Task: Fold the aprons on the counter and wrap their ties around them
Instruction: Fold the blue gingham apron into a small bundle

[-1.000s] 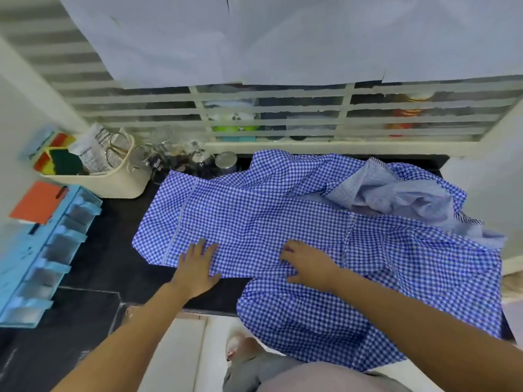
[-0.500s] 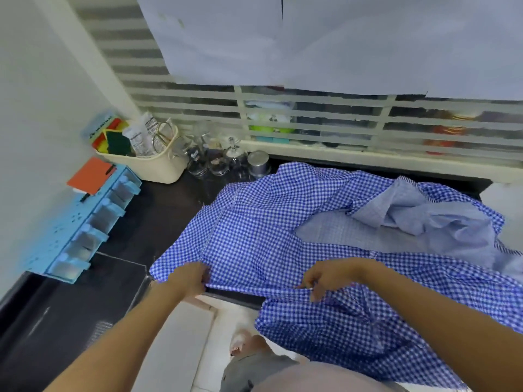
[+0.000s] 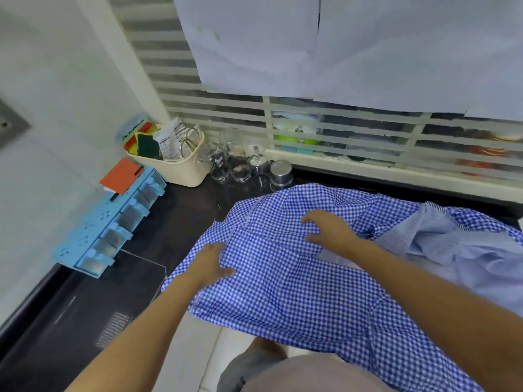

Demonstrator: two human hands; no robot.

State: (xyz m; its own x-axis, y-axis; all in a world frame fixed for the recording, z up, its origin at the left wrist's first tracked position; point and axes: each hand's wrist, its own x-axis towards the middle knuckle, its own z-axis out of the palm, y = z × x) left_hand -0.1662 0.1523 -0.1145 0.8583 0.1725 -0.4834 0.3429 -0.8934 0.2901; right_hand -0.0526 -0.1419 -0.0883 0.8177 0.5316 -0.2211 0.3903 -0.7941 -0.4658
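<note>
From my seat the blue checked apron (image 3: 297, 292) fills the view from the centre out to four o'clock. It lies on the dark counter (image 3: 184, 216), partly doubled over on itself. Its near edge hangs off the counter's front at six o'clock, over the pale floor (image 3: 181, 349). At three o'clock a paler, crumpled stretch of cloth (image 3: 467, 250) lies heaped on the checks. I cannot tell whether it is the apron's underside or a second piece.

Both hands are on the apron. The left hand (image 3: 210, 263) lies palm down at the apron's nine o'clock edge, fingers straight and thumb out toward three o'clock. It presses the cloth flat and has hold of nothing. The right hand (image 3: 331, 230) rests further back, toward one o'clock from the left one. Its fingers are spread wide and a little arched, tips on the fabric — pressing, not pinching, as far as I can see.

At eleven o'clock from the apron stand a few glass jars (image 3: 240, 162) and a steel tin (image 3: 281, 171), just beside the cloth's far edge. At ten o'clock sits a cream basket (image 3: 181, 168) full of small things. Near it, along the wall (image 3: 56, 108), is a blue drawer rack (image 3: 113, 222) with an orange notebook (image 3: 121, 175) on top. Across twelve o'clock runs a slatted window (image 3: 339, 128), its upper part covered by white sheets of paper (image 3: 339, 46).
</note>
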